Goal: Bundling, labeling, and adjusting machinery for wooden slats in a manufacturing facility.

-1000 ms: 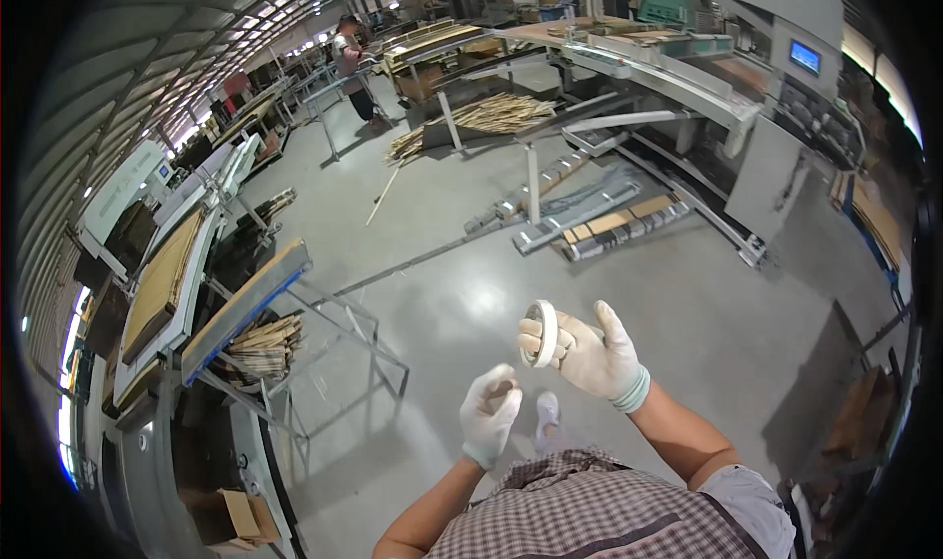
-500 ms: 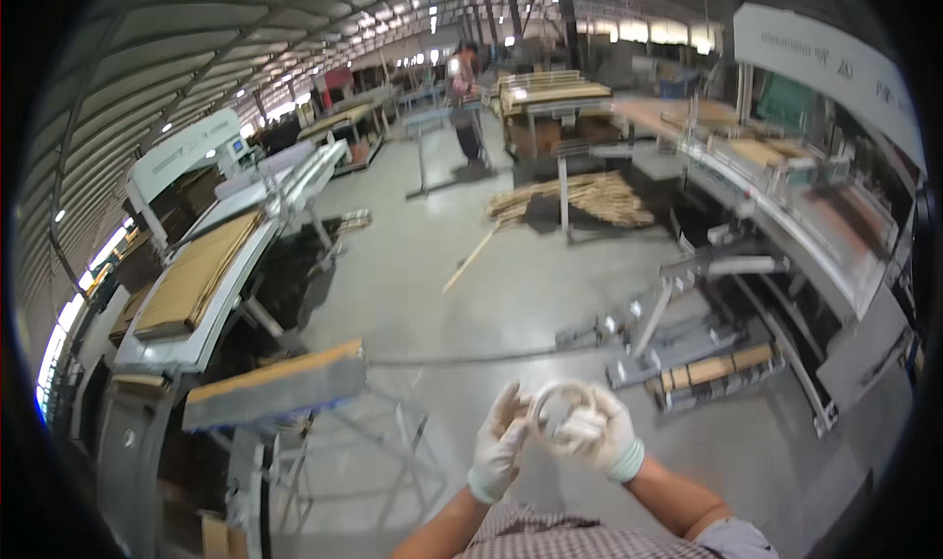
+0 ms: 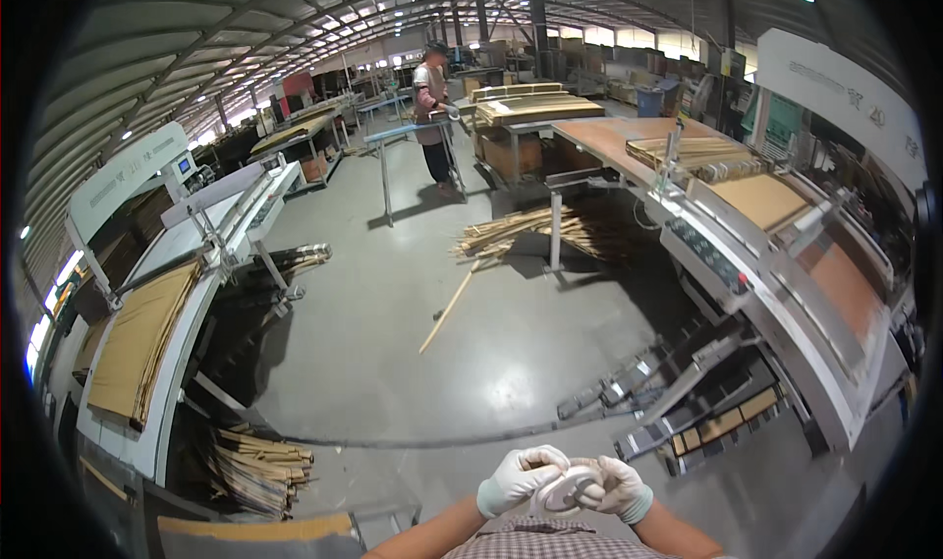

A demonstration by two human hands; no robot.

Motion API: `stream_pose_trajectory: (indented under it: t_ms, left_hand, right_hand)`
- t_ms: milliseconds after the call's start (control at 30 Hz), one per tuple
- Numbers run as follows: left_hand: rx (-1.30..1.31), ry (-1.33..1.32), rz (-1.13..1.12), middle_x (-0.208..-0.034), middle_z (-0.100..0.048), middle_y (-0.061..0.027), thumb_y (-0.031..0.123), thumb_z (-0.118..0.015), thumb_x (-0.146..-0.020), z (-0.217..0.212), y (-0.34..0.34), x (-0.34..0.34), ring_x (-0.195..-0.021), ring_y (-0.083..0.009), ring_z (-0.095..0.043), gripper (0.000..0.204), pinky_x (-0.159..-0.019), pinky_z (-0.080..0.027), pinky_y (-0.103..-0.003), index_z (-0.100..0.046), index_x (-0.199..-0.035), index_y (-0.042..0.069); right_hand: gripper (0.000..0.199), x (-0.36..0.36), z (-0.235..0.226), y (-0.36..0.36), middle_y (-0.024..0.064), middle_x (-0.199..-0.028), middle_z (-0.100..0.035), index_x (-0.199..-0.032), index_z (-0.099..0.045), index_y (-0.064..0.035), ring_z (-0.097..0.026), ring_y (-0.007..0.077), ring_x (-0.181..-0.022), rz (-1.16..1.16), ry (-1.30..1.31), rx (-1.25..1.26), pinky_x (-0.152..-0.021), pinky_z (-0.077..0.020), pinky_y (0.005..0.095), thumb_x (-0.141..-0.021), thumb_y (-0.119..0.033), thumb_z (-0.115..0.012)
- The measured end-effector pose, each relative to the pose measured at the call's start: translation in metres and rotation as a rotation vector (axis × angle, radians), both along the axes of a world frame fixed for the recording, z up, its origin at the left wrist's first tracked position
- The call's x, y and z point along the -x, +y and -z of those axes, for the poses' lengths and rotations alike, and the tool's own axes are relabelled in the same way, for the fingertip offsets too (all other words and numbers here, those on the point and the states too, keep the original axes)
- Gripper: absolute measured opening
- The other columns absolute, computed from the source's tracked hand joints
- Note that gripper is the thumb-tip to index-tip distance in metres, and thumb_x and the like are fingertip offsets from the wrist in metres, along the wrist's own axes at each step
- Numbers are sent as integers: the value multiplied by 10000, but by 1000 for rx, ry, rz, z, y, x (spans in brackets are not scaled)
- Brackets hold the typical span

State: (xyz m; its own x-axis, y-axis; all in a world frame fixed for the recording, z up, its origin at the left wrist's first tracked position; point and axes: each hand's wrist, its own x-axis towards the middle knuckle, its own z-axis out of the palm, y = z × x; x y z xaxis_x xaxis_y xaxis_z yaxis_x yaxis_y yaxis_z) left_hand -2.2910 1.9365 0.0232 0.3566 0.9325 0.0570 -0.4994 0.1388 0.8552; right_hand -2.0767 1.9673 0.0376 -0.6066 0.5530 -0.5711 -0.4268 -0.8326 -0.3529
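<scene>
Together, left hand [image 3: 519, 481] and right hand [image 3: 621, 488] curl around a white ring [image 3: 555, 505].

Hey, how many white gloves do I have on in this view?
2: one on your left hand, at the left of the white ring, and one on your right hand, at the ring's right. Both are in view.
</scene>
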Motion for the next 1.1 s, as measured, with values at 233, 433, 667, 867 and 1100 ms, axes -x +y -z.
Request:
stream_pose_trajectory:
  t_ms: [233,433,667,867,1100]
  left_hand:
    - [-14,378,-58,-1078,-588,-31,84,-599,-968,-10,169,82,-1003,-112,-560,119,-906,-457,-282,-662,-1025,1]
    - [-656,1121,-390,-1444,-437,-111,192,-626,-953,-57,308,140,-1317,-155,-376,191,-1042,-374,-330,-639,-1019,13]
    - [-23,96,-12,-1506,-343,-113,106,-527,-1007,-61,458,214,-1165,-123,-514,97,-975,-429,-276,-584,-990,30]
    - [-215,307,109,-1275,-601,-102,206,-607,-961,-57,628,302,-1185,-204,-536,400,-1037,-412,-374,-563,-1332,64]
    - [-149,-16,126,-1417,-456,-121,167,-547,-1010,-45,790,405,-1158,-157,-534,127,-1011,-426,-297,-549,-1067,55]
  right_hand:
    - [687,59,23,219,76,-821,-595,-1486,-285,27,-489,94,-536,-636,453,-433,-693,-554,263,-1007,-423,-485]
    - [507,134,-28,367,96,-814,-567,-1476,-337,-101,-446,86,-538,-828,407,-216,-550,-439,261,-1056,-382,-391]
    - [478,228,-53,504,38,-833,-602,-1267,-516,-38,-490,82,-580,-930,241,-649,-549,-402,211,-958,-389,-617]
    - [567,301,-9,655,12,-1141,-560,-1416,-425,-64,-524,69,-955,-777,69,-626,-800,-431,216,-950,-297,-648]
    - [276,424,-76,783,-39,-747,-551,-933,-642,-64,-454,49,-611,-620,-142,-713,-544,-326,209,-981,-321,-556]
